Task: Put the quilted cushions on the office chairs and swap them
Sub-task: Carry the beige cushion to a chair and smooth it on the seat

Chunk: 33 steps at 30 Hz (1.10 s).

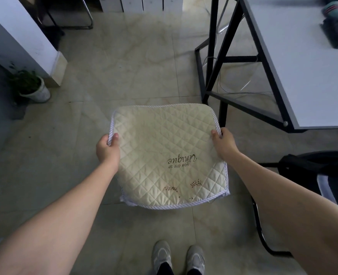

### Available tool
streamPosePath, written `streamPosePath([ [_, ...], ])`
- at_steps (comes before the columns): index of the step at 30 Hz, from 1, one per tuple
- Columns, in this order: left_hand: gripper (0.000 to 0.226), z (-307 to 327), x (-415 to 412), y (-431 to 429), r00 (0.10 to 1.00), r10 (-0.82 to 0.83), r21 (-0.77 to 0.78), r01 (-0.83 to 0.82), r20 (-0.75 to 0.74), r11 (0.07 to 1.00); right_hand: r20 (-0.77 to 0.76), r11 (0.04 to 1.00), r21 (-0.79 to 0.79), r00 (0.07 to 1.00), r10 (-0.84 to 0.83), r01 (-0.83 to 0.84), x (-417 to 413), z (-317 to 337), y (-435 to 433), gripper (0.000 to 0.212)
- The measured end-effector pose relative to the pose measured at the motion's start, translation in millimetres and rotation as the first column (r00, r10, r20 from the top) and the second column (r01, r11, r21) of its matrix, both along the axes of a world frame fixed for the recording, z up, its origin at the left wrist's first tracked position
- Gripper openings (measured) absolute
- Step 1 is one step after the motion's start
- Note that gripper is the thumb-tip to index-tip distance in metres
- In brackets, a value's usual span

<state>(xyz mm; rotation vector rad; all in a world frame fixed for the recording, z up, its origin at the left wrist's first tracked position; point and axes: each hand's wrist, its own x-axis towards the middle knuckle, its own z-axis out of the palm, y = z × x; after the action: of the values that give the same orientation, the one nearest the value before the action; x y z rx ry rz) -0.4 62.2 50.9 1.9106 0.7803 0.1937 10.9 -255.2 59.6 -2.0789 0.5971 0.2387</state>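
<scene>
A cream quilted cushion [164,147] with striped piping and the upside-down words "you are so Unique" hangs flat in the air above the tiled floor, in front of me. My left hand [108,149] pinches its left edge. My right hand [222,142] grips its right edge. A black office chair [315,167] stands at the right, partly hidden by my right arm; a strip of pale striped fabric shows on its seat.
A white table [303,62] on a black frame fills the upper right. A potted plant [31,87] sits by a white wall corner at the left. Another chair's black base [70,20] shows at the top left. My shoes [179,259] are at the bottom.
</scene>
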Motion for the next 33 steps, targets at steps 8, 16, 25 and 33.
streamPosePath([
  [8,0.027,55.9,-14.5,4.3,0.998,-0.042,0.027,0.04,0.056,0.999,0.027,1.0,-0.008,1.0,-0.009,0.01,-21.5,59.6,6.6,0.031],
  [16,0.023,89.4,-28.8,0.6,0.989,-0.098,0.045,0.093,0.113,0.995,0.056,0.998,-0.005,0.996,-0.064,0.065,-51.8,93.5,2.2,0.035],
  [25,0.022,122.6,-51.5,-44.6,0.973,-0.2,0.045,0.196,0.119,0.98,0.052,0.987,0.031,0.986,-0.157,0.156,-107.0,121.3,-46.7,0.032],
  [33,0.023,154.6,-102.9,-131.8,0.95,-0.288,0.048,0.284,0.122,0.958,0.11,0.971,0.039,0.965,-0.239,0.236,-186.3,144.6,-122.9,0.035],
])
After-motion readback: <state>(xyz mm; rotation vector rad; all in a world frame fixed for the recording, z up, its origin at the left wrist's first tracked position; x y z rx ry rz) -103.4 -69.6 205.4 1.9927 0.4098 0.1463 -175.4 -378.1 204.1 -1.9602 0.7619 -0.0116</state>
